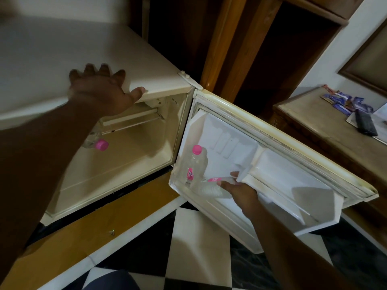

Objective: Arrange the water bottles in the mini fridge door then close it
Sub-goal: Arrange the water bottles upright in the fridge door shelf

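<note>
The cream mini fridge [62,65] stands open, its door [282,143] swung out to the right. One clear water bottle with a pink cap [194,164] stands upright in the door's lower shelf [209,208] at its hinge end. My right hand [240,193] grips a second clear bottle with a pink label [211,187], held tilted inside that shelf beside the first. My left hand [104,91] rests flat on the fridge's top front edge, fingers spread. A third pink-capped bottle [96,141] lies inside the fridge, partly hidden by my left arm.
A wooden side table [326,143] at the right carries a dark remote [365,123], blue sachets [347,102] and papers. Dark wooden cabinetry rises behind the fridge. The floor below has black and white tiles [196,248].
</note>
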`<state>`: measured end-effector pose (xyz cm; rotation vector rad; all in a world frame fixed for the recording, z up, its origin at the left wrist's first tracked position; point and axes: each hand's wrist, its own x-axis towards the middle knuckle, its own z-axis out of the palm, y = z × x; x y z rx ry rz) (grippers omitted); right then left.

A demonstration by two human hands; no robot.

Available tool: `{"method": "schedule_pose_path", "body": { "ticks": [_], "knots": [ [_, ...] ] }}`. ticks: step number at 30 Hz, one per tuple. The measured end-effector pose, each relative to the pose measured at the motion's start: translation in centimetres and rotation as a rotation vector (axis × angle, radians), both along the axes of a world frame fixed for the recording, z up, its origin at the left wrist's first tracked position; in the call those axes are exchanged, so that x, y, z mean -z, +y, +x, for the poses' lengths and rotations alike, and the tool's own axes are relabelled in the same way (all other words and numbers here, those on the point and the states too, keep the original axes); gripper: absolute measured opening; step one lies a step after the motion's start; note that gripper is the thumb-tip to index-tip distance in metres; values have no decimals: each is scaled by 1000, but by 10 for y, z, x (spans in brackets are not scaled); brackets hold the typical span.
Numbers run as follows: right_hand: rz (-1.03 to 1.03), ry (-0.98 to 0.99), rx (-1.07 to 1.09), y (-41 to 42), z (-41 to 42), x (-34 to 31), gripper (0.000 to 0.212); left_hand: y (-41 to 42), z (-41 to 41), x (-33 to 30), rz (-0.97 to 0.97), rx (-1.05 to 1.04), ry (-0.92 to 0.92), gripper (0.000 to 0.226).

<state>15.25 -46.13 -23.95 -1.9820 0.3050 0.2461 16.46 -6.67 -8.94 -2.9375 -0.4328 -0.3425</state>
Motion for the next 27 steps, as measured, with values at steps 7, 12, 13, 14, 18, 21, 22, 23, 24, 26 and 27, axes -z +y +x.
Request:
{"method": "schedule_pose_path", "body": {
  "ticks": [7, 12, 13, 14, 18, 21, 22, 23, 24, 26, 27],
  "knots": [
    [363, -180, 433, 44, 0, 12, 34, -3, -3, -2, -26, -10, 50, 102],
    [51, -290, 223, 66, 9, 9, 35, -2, -3, -2, -30, -24, 56, 101],
    [-39, -311, 203, 69, 11, 10, 40, -2, -3, -2, -33, -29, 58, 101],
    [-107, -336, 195, 71, 11, 9, 41, -2, -3, -2, -35, -33, 60, 101],
    [-229, -439, 125, 74, 11, 4, 27, -3, -2, -2, -31, -29, 60, 104],
    [-290, -502, 71, 78, 9, 0, 17, -3, -2, -2, -25, -26, 58, 104],
    [-307, -513, 48, 80, 7, -1, 14, -3, -2, -2, -26, -25, 59, 104],
    [-328, -507, 23, 82, 6, -3, 13, -3, -2, -3, -29, -23, 61, 103],
    [-365, -493, -4, 83, 5, -4, 12, -3, -2, -3, -31, -22, 61, 103],
    [-448, -466, -30, 81, 7, -7, 10, -4, -4, -4, -30, -19, 58, 103],
    [-464, -456, -31, 79, 9, -7, 13, -4, -5, -4, -31, -19, 56, 103]
  ]
}}
